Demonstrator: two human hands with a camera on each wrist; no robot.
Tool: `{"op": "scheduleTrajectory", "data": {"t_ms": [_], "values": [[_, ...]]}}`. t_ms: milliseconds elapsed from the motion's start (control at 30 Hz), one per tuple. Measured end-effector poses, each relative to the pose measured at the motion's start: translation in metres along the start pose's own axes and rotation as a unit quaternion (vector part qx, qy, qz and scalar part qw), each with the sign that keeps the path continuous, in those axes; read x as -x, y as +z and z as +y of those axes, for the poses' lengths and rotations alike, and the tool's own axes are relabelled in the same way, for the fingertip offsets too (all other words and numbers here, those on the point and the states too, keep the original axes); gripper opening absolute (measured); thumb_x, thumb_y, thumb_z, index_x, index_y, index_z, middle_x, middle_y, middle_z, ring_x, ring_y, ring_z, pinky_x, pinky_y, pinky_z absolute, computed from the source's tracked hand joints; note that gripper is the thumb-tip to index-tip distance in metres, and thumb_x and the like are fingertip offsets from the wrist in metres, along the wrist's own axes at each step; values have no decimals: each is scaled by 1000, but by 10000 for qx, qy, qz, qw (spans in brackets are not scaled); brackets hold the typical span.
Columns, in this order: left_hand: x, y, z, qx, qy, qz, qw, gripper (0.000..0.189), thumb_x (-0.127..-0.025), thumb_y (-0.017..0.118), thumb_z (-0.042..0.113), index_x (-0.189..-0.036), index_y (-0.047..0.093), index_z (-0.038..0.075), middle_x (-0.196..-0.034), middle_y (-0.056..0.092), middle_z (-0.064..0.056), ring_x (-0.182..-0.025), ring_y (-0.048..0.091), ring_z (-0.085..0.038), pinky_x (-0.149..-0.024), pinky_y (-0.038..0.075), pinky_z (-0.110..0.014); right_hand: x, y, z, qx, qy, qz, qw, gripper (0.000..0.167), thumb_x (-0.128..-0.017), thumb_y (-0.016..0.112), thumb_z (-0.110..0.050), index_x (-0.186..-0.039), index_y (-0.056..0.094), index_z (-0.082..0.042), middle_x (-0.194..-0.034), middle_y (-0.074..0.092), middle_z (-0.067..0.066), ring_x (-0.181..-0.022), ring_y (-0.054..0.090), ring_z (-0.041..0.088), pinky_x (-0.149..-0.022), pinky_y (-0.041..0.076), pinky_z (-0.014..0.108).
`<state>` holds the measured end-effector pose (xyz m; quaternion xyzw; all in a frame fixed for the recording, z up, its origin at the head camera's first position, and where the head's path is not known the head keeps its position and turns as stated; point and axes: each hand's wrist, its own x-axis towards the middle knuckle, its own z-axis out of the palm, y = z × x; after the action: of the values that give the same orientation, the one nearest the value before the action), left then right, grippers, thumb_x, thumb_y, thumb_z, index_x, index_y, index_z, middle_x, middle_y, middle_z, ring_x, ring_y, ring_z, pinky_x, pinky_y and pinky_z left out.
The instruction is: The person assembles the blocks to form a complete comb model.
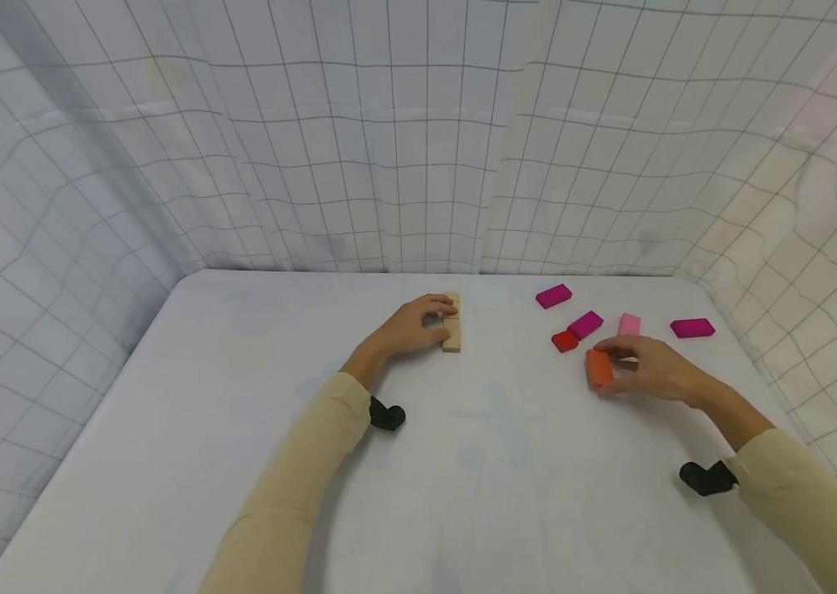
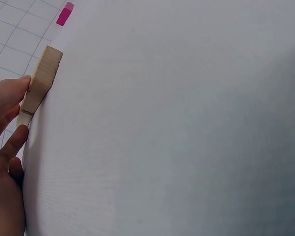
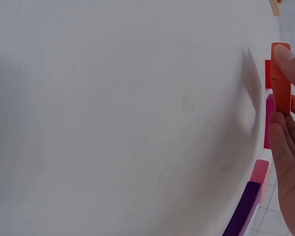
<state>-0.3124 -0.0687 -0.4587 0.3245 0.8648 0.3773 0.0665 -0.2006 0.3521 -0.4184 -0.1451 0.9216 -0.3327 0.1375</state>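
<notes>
Orange block (image 1: 599, 367), flat and smooth, stood on edge at the table's (image 1: 255, 462) right, pinched by the right hand (image 1: 652, 369), whose fingers hid its far side. Plain wooden blocks (image 1: 451, 322), grainy and stacked, were gripped by the left hand (image 1: 411, 327), partly covering them. Magenta (image 1: 553, 295), red (image 1: 563, 341) and pink (image 1: 629, 324) blocks lay near

**Materials and finish**

Wooden blocks (image 1: 451, 323): bare pale wood, matt, grain visible in left wrist view. Orange block (image 1: 599, 367): painted, smooth, matt. Magenta blocks (image 1: 554, 295) same painted finish. Table (image 1: 255, 429): white cloth-like cover, matt. Sleeves (image 1: 300, 470): beige cloth.
</notes>
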Motion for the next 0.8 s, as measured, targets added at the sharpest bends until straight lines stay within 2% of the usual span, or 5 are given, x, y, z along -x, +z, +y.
{"op": "scheduleTrajectory", "data": {"t_ms": [200, 400, 600, 800], "values": [[-1, 1, -1, -47, -178, -16, 9998, 48, -100, 70, 18, -143, 60, 1, -154, 48, -11, -141, 45, -30, -117, 32, -43, -10, 4, -17, -136, -291, -61, 9995, 68, -87, 86, -23, -141, 56, 4, -137, 57, 19, -125, 54, 42, -101, 50, 53], [0, 2, -1, -42, -264, -16, 9996, 50, -100, 70, 20, -146, 59, 3, -156, 47, -10, -142, 43, -30, -118, 30, -43, -24, 12, -31, -249, -524, -62, 9983, 65, -86, 87, -21, -139, 58, 4, -135, 59, 17, -125, 55, 39, -102, 49, 53], [1, 2, -2, -4, -211, 2, 9998, 49, -100, 69, 18, -145, 59, 1, -155, 48, -11, -146, 38, -30, -120, 27, -43, -39, 22, -47, -53, -613, -30, 9981, 66, -85, 87, -26, -139, 60, 0, -132, 61, 13, -122, 57, 34, -102, 50, 52], [0, 2, -1, -40, -169, -1, 9998, 49, -100, 68, 18, -145, 59, 0, -155, 48, -11, -148, 35, -30, -120, 27, -43, -56, 34, -63, 70, -520, -100, 9986, 69, -84, 88, -31, -141, 60, -4, -135, 61, 11, -124, 56, 32, -103, 49, 52]]}}
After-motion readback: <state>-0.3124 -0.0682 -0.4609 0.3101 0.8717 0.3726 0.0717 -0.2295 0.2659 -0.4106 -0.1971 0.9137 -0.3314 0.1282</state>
